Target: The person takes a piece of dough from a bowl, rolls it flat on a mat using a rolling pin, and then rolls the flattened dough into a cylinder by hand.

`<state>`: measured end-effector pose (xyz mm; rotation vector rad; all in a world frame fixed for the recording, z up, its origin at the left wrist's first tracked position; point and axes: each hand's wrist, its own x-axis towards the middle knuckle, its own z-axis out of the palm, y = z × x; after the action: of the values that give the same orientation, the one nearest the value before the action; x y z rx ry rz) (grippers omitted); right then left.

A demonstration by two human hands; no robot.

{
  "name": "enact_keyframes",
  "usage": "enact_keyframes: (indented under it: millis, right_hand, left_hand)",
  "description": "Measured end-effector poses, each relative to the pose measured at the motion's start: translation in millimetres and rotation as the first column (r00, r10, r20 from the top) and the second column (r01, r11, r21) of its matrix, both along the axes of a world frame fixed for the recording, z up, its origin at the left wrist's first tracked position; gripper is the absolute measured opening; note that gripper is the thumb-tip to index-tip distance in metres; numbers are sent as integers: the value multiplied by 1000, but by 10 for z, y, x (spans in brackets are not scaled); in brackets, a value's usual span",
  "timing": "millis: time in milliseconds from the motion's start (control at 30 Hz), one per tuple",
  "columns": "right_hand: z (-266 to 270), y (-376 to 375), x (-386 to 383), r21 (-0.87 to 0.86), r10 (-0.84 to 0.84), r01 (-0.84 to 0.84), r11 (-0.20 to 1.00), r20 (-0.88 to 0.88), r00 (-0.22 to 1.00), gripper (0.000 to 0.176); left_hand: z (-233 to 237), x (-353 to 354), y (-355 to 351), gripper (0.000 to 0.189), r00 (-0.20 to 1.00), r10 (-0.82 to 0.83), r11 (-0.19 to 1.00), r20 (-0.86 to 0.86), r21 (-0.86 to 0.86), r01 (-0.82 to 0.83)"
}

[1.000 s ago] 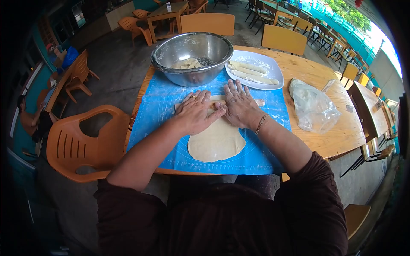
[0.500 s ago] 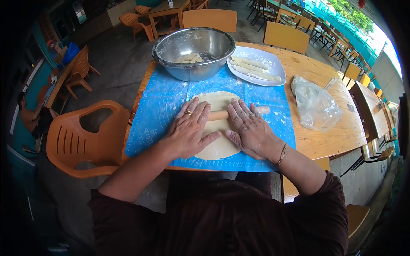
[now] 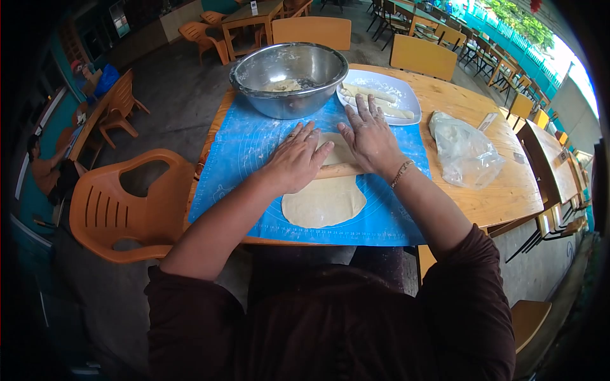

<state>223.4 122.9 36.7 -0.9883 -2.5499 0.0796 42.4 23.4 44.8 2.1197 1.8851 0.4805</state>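
A flat sheet of pale dough (image 3: 324,202) lies on a blue silicone mat (image 3: 238,155) marked with printed rings and a ruler edge. Across the dough runs a wooden rolling pin (image 3: 340,170), mostly covered by my hands. My left hand (image 3: 297,155) presses on the pin's left part with its palm, fingers stretched forward. On the pin's right part rests my right hand (image 3: 370,141), its floury fingers spread and pointing at the plate. Neither hand is wrapped around the pin. The pin's ends are hidden under the hands.
A steel bowl (image 3: 289,105) with dough inside stands at the mat's far left. Beside it, a white plate (image 3: 410,101) carries rolled dough pieces. A clear plastic bag (image 3: 467,152) lies on the wooden table (image 3: 508,190) at right. An orange chair (image 3: 130,209) stands left.
Both hands have pushed forward, away from me, with the rolling pin moving under them. More of the near part of the dough now shows. My right fingers have come close to the plate.
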Motion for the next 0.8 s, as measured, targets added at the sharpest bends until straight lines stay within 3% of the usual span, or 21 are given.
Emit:
enact_keyframes:
  millis: [67,133,167,200,267,333,467,533,633,700,800]
  right_hand:
    - [-178,65,-93,163,-130,111,980,106,986,70]
    - [-167,-16,-53,180,-125,107,978,91,988,72]
    - [-169,-86,-18,197,-120,104,975,72,990,74]
    - [-155,-171,19,189,-123,107,976,73,990,74]
    - [-109,-365,111,-13,-113,117,993,187,976,76]
    - [-88,-487,189,-37,-92,104,994,232,968,75]
    - [-22,-728,365,-87,-2,32,996,325,946,70]
    - [-39,-893,466,-49,12,3,999,285,958,68]
    - [-14,-1211,638,0,51,-53,999,254,966,69]
    - [-20,-1351,764,-44,157,-152,987,171,973,73]
    - [2,-1385,800,-61,182,-174,983,181,966,75]
  left_hand:
    - [-49,35,63,68,997,52,997,-48,-46,-55]
    - [-98,57,44,69,990,107,988,-92,-101,-116]
    - [-143,83,-27,70,982,65,997,-178,-34,-72]
    - [-172,112,-98,72,964,28,999,-265,32,-20]
    - [-185,176,-253,77,967,7,1000,-255,17,-3]
    - [-180,205,-392,85,986,-41,999,-162,-4,40]
    - [-148,281,-645,87,979,-97,995,-180,-11,97]
    - [-166,337,-832,85,931,-112,966,-347,182,184]
    - [-185,366,-1104,89,942,-212,942,-261,203,268]
    - [-167,385,-1266,89,938,-246,939,-246,179,293]
    - [-145,361,-1321,89,931,-295,932,-213,151,330]
